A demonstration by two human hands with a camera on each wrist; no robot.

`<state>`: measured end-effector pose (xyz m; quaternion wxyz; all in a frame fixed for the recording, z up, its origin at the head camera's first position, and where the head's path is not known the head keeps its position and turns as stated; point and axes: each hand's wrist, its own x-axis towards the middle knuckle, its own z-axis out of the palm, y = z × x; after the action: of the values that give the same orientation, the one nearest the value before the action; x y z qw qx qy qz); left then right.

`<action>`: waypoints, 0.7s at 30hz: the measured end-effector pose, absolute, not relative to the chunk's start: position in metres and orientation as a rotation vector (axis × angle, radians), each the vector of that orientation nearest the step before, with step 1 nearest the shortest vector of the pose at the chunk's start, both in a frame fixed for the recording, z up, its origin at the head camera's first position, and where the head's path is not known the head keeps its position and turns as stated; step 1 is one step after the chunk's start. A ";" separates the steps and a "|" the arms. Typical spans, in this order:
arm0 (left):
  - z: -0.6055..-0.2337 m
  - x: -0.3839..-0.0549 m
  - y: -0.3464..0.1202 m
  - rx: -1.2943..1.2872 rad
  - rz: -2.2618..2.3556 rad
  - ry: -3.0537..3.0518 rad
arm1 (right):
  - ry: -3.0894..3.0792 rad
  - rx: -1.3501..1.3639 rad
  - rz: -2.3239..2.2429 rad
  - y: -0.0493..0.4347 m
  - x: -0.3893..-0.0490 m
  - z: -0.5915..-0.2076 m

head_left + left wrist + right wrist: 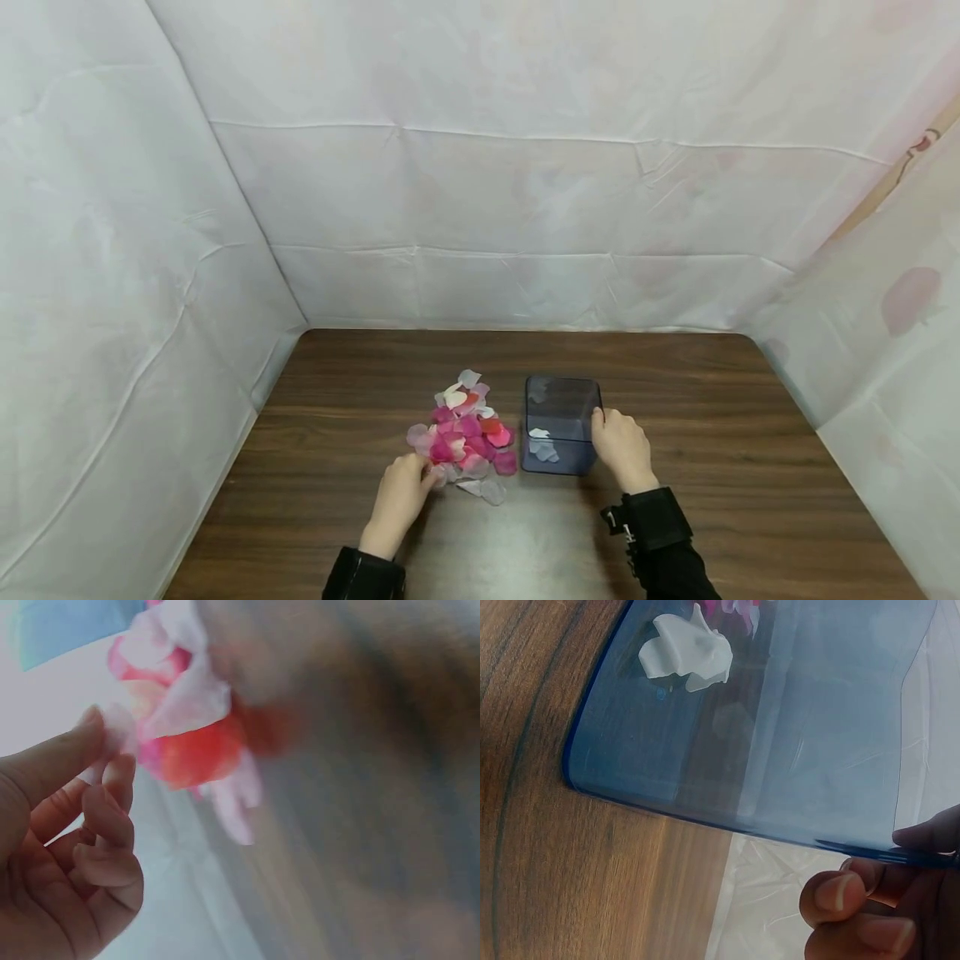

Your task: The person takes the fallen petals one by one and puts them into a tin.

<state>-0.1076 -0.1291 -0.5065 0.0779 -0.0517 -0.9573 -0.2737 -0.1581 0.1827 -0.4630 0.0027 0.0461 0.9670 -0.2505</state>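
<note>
A loose heap of petals [467, 429] in pink, magenta, red and white lies on the table. At its near left edge is my left hand [399, 502]; in the left wrist view its thumb and index finger pinch a pale petal [116, 735], with the other fingers curled. To the right of the heap stands a clear blue plastic box [566, 410]. My right hand [625, 450] holds its right side, thumb on the inside of the rim and fingers outside. White petals [686, 649] lie inside the box near one end.
The brown wooden table [750, 467] carries the heap and the box side by side. White sheeting [480, 200] hangs behind the table and along both sides. A few pale petals [491, 490] lie at the heap's near edge.
</note>
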 end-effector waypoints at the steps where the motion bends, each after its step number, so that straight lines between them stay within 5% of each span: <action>1: -0.503 -0.109 -0.127 -0.167 -0.817 -2.848 | 3.024 0.146 -0.793 0.183 -0.158 -0.463; 13: -0.440 -0.150 -0.059 -0.529 -0.912 -2.595 | 3.025 0.151 -0.810 0.183 -0.156 -0.467; 21: -0.432 -0.161 -0.019 -0.763 -0.836 -2.702 | 3.030 0.138 -0.835 0.176 -0.158 -0.466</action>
<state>-0.1612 -0.0185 -0.4319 0.1061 -0.2589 -0.9172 -0.2838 -0.1578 0.1760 -0.4657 -0.0022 0.0437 0.9631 -0.2655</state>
